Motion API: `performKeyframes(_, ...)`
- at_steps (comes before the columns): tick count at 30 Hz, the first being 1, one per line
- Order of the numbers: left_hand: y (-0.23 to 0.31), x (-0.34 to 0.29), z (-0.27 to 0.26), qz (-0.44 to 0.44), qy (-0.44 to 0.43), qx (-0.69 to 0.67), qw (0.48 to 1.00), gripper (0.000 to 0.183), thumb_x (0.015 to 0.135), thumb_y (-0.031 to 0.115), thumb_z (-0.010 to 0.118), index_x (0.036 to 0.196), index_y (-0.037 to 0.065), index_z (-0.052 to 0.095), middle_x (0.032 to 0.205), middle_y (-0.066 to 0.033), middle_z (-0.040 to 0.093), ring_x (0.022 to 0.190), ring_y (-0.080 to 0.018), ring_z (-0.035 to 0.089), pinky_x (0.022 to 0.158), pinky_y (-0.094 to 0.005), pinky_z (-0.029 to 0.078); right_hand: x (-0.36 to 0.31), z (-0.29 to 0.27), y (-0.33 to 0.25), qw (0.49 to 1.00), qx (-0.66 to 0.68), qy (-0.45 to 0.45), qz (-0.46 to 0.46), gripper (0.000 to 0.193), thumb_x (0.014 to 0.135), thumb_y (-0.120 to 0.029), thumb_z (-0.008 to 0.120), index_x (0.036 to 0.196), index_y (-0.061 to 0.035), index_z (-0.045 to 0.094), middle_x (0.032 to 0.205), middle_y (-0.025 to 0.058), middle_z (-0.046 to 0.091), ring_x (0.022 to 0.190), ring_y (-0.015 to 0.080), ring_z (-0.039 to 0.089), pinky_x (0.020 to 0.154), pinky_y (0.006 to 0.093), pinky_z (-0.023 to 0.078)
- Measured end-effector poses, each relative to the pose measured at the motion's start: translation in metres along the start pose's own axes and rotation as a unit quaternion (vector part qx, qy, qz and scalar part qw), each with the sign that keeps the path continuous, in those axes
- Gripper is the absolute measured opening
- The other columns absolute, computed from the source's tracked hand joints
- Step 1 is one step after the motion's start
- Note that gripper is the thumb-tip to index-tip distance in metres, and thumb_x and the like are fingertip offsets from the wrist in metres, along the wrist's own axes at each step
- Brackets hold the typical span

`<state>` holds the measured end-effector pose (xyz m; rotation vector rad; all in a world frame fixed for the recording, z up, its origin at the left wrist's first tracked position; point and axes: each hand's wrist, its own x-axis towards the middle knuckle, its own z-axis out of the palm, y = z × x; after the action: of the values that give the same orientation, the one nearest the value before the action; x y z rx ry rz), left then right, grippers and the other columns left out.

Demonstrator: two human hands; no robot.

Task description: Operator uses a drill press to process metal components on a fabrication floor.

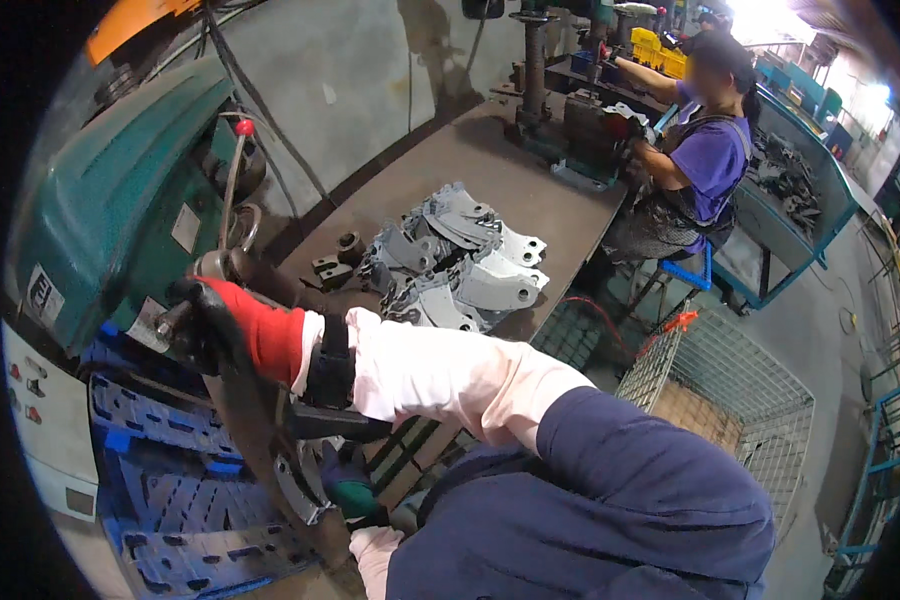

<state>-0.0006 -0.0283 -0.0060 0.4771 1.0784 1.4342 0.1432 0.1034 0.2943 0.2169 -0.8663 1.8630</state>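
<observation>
My right hand point(255, 325), in a red and black glove, reaches left across the view. Its fingers curl round a handle at the hub of a green machine point(120, 200); the grip itself is partly hidden. Above it rises another lever point(234, 185) tipped with a red ball. Lower down, my left hand point(352, 492), in a green and dark glove, is closed at the edge of a curved grey metal bracket point(298, 488). My right forearm and the dark machine parts hide some of those fingers. Several similar grey brackets point(495, 285) lie heaped on the workbench point(450, 150).
A co-worker in a purple shirt point(715, 160) sits at another machine at the bench's far end. Blue plastic pallets point(185, 490) lie at lower left. A wire mesh cage point(730, 385) stands right of the bench. Behind the co-worker is a teal bin point(820, 225) with metal parts.
</observation>
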Motion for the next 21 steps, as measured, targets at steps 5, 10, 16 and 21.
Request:
performKeyframes(5,0.014,-0.034,0.014,0.178,-0.046,0.431,0.884,0.032,0.085,0.021,0.058,0.108,-0.001,0.054,0.092,-0.0095,0.061,0.071,-0.0217,0.056,0.062,-0.0343,0.046,-0.024,0.048,-0.007,0.992,-0.021,0.124,0.029,0.035,0.086,-0.041,0.045,0.066,-0.0145,0.056,0.061,0.0023,0.053,0.051,0.0170,0.046,0.048,0.0308,0.038)
performKeyframes(10,0.001,-0.020,0.017,0.242,-0.038,0.427,0.871,0.032,0.080,0.017,0.061,0.101,-0.007,0.057,0.078,-0.0097,0.061,0.062,-0.0155,0.053,0.055,-0.0293,0.042,-0.006,0.030,-0.003,0.985,0.072,0.105,0.116,0.034,0.087,-0.041,0.042,0.066,-0.0169,0.054,0.061,-0.0004,0.052,0.052,0.0159,0.046,0.047,0.0302,0.037)
performKeyframes(16,0.052,-0.053,0.044,0.040,-0.101,0.355,0.929,0.034,0.078,0.022,0.062,0.098,-0.005,0.059,0.077,-0.0129,0.061,0.063,-0.0190,0.055,0.053,-0.0332,0.043,-0.010,0.036,0.007,0.982,0.068,0.164,-0.067,0.032,0.086,-0.044,0.046,0.071,-0.0167,0.055,0.063,0.0004,0.053,0.054,0.0161,0.048,0.048,0.0306,0.038)
performKeyframes(21,0.059,-0.042,-0.011,-0.347,-0.056,-0.062,0.934,0.035,0.080,0.034,0.058,0.101,0.006,0.062,0.089,-0.0145,0.061,0.071,-0.0238,0.058,0.060,-0.0395,0.046,-0.005,0.019,0.004,0.992,0.045,0.118,0.024,0.033,0.085,-0.044,0.047,0.077,-0.0135,0.057,0.064,0.0044,0.054,0.055,0.0191,0.049,0.049,0.0323,0.039)
